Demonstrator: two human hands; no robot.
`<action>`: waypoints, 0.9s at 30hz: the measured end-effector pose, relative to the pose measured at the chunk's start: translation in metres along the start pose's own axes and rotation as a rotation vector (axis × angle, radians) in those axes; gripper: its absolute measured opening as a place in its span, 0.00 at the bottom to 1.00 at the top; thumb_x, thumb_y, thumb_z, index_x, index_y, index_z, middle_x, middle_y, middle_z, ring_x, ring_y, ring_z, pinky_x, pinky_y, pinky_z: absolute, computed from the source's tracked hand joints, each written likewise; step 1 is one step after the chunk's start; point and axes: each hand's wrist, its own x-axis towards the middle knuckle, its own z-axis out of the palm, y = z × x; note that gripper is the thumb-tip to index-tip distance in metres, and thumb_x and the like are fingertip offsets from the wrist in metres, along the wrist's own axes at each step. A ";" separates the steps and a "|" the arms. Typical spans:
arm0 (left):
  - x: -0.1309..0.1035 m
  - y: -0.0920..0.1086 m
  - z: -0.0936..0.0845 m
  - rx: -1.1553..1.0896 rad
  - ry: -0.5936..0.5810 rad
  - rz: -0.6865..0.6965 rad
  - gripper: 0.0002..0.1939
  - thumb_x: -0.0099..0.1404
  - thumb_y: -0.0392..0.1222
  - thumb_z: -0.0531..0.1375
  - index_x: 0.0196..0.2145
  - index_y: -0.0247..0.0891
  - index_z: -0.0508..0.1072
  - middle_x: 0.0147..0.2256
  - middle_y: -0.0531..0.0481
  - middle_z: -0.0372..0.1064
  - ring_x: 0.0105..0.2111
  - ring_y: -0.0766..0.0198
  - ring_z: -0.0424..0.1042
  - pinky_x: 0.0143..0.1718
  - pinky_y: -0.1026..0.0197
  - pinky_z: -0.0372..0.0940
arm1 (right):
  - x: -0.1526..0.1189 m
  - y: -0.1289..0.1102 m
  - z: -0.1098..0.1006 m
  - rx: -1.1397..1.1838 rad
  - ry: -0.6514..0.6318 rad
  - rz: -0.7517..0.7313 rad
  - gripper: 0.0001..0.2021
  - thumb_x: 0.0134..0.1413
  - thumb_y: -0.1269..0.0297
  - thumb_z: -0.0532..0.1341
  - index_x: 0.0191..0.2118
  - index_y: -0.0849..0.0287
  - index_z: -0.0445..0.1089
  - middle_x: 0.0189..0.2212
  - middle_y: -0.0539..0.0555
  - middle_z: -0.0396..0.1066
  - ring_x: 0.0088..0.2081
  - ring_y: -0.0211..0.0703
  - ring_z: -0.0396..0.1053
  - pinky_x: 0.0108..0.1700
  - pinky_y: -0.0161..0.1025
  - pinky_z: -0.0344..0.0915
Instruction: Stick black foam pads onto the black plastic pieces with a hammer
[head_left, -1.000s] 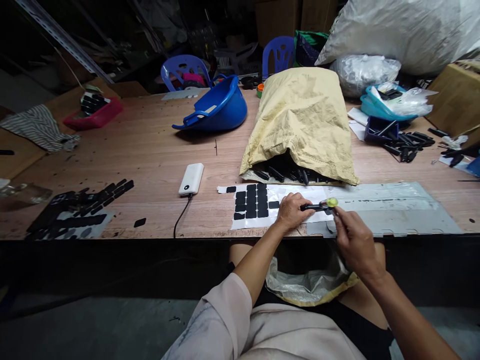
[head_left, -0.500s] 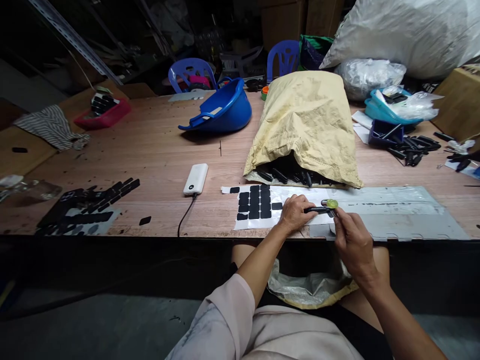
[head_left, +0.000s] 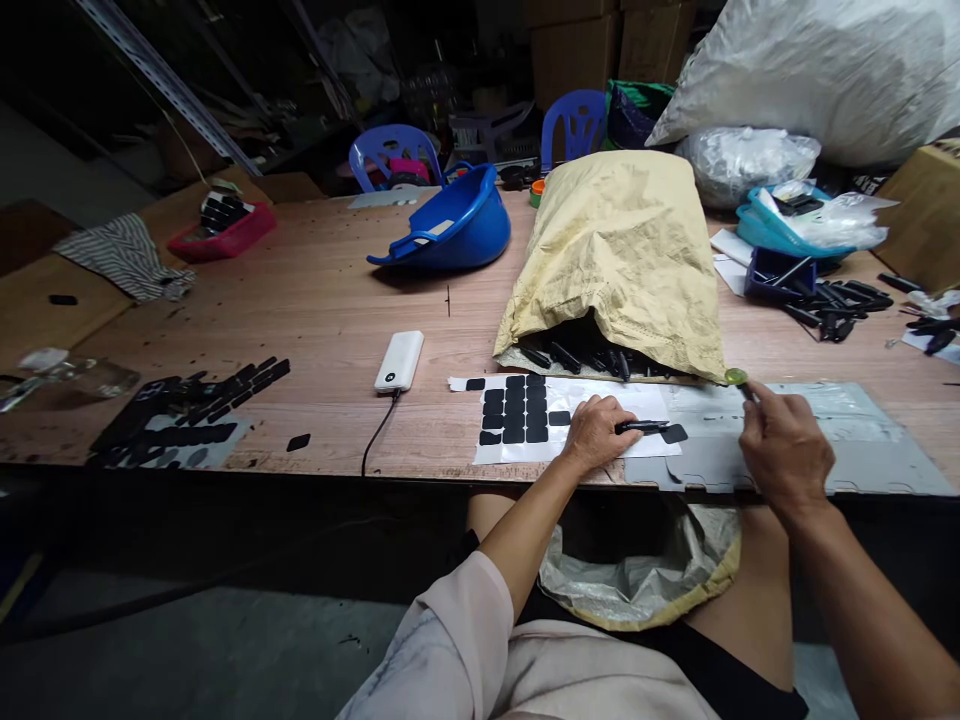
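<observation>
My left hand (head_left: 596, 432) rests at the right part of a white backing sheet (head_left: 510, 456), fingers closed on a slim black pen-like piece (head_left: 646, 426) that points right. A dark rounded patch (head_left: 675, 433) lies just past its tip. Over the grey board (head_left: 817, 440) my right hand (head_left: 787, 440) is closed around a small tool with a round yellow-green end (head_left: 736, 377); the tool's lower part is hidden in the fingers. Rows of black rounded patches (head_left: 514, 408) cover the sheet's left half.
Behind the sheet lies a yellow sack (head_left: 622, 240) with black pieces in its mouth. A white power bank (head_left: 399, 360) with a cable, a blue basin (head_left: 457, 220) and black strips (head_left: 240, 388) are to the left. Another open sack (head_left: 630, 600) sits on my lap.
My right hand has moved right with the tool, away from the black piece. My left hand stays on the sheet, still holding that piece. The view has shifted slightly.
</observation>
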 end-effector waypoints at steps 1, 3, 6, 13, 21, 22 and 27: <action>0.000 0.000 0.001 -0.001 0.005 0.001 0.10 0.67 0.47 0.69 0.45 0.47 0.86 0.41 0.49 0.77 0.46 0.54 0.72 0.52 0.52 0.67 | 0.010 0.006 0.001 -0.059 -0.042 0.054 0.21 0.71 0.59 0.56 0.61 0.58 0.77 0.46 0.62 0.74 0.41 0.49 0.68 0.37 0.43 0.57; 0.000 -0.001 0.001 -0.005 0.012 0.003 0.10 0.67 0.47 0.69 0.45 0.47 0.86 0.41 0.49 0.77 0.45 0.54 0.72 0.52 0.52 0.67 | 0.024 0.015 0.006 -0.149 -0.116 0.128 0.21 0.72 0.59 0.55 0.61 0.58 0.78 0.46 0.63 0.74 0.38 0.47 0.66 0.36 0.43 0.53; -0.001 0.000 0.002 -0.012 0.008 -0.002 0.10 0.66 0.47 0.70 0.45 0.46 0.86 0.40 0.49 0.77 0.45 0.54 0.72 0.51 0.52 0.67 | 0.030 0.019 0.016 -0.234 -0.154 0.137 0.20 0.73 0.61 0.55 0.60 0.59 0.78 0.43 0.63 0.73 0.38 0.46 0.64 0.36 0.43 0.51; 0.002 0.001 -0.002 -0.002 0.005 0.004 0.09 0.66 0.45 0.70 0.44 0.44 0.84 0.40 0.49 0.77 0.45 0.54 0.72 0.50 0.52 0.67 | 0.022 0.019 0.031 -0.275 -0.050 0.074 0.20 0.71 0.62 0.55 0.57 0.62 0.79 0.40 0.64 0.72 0.38 0.49 0.63 0.38 0.44 0.52; -0.059 0.018 0.006 -0.196 0.054 0.252 0.13 0.69 0.49 0.67 0.47 0.40 0.80 0.40 0.45 0.79 0.42 0.55 0.75 0.49 0.53 0.69 | 0.023 0.022 0.033 -0.270 -0.048 0.069 0.22 0.71 0.61 0.52 0.57 0.64 0.79 0.42 0.67 0.73 0.39 0.52 0.63 0.37 0.45 0.51; -0.075 0.019 0.010 -0.225 -0.008 0.314 0.14 0.70 0.50 0.66 0.48 0.41 0.80 0.40 0.46 0.80 0.41 0.56 0.76 0.49 0.54 0.69 | 0.024 0.022 0.033 -0.261 -0.054 0.067 0.22 0.70 0.61 0.53 0.57 0.64 0.79 0.42 0.68 0.73 0.39 0.52 0.63 0.37 0.45 0.50; -0.131 0.010 0.041 -0.167 -0.286 0.132 0.12 0.70 0.49 0.65 0.48 0.45 0.80 0.41 0.50 0.82 0.41 0.57 0.80 0.48 0.57 0.71 | 0.024 0.022 0.032 -0.220 -0.051 0.074 0.22 0.69 0.61 0.54 0.57 0.65 0.79 0.42 0.69 0.73 0.39 0.53 0.63 0.37 0.46 0.49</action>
